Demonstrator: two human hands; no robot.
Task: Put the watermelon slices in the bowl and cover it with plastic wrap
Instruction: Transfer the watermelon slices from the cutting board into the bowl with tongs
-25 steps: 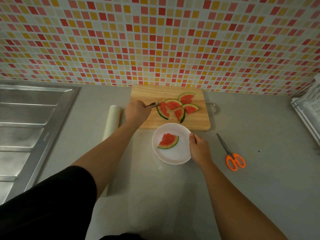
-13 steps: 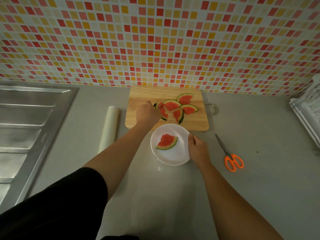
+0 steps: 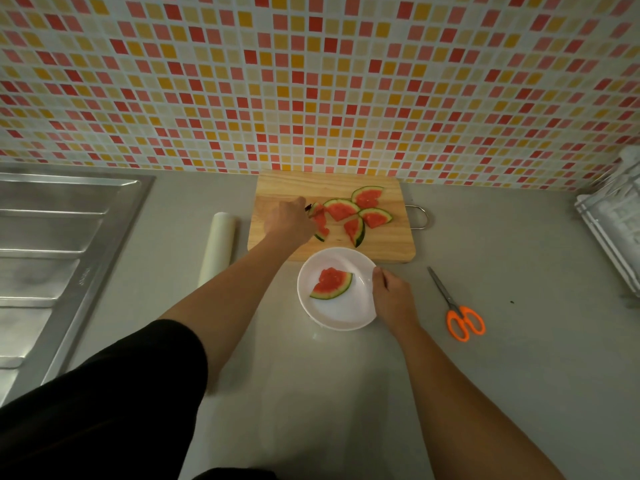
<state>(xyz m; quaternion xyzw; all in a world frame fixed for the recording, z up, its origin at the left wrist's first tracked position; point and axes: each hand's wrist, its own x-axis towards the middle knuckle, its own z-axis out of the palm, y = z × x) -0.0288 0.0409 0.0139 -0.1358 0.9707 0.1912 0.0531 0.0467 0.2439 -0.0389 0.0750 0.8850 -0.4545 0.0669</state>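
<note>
Slice transfer: one piece in bowl, five on board

Clock positions are read from the bowl (image 3: pixel 341 315), with 12 o'clock toward the tiled wall (image 3: pixel 311 81).

1. The white bowl stands on the grey bench (image 3: pixel 346 393). Its far rim meets the near edge of the wooden cutting board (image 3: pixel 277 188). One watermelon slice (image 3: pixel 330 284) lies inside, rind toward 5 o'clock.
2. The right hand (image 3: pixel 393 297) grips the bowl rim at 3 o'clock, with its fingers curled on the rim.
3. Five more slices (image 3: pixel 341 209) lie on the board at 12 o'clock, clustered and partly overlapping.
4. The left hand (image 3: pixel 289 221) lies knuckles-up over the board at 11 o'clock and covers part of the leftmost slice (image 3: pixel 321 226). Its fingers are hidden beneath the hand, and a small dark tip (image 3: pixel 308 207) shows just beyond them. Whether this hand grips the slice or a tool cannot be told.
5. The plastic wrap roll (image 3: pixel 218 247) lies on the bench at 10 o'clock, just beside the board's left edge and apart from both hands.
6. Orange-handled scissors (image 3: pixel 457 306) lie on the bench at 3 o'clock, near the right hand but not touching it.
7. A steel sink drainboard (image 3: pixel 52 237) occupies 9 o'clock, and a white rack (image 3: pixel 613 220) stands at 2 o'clock.
</note>
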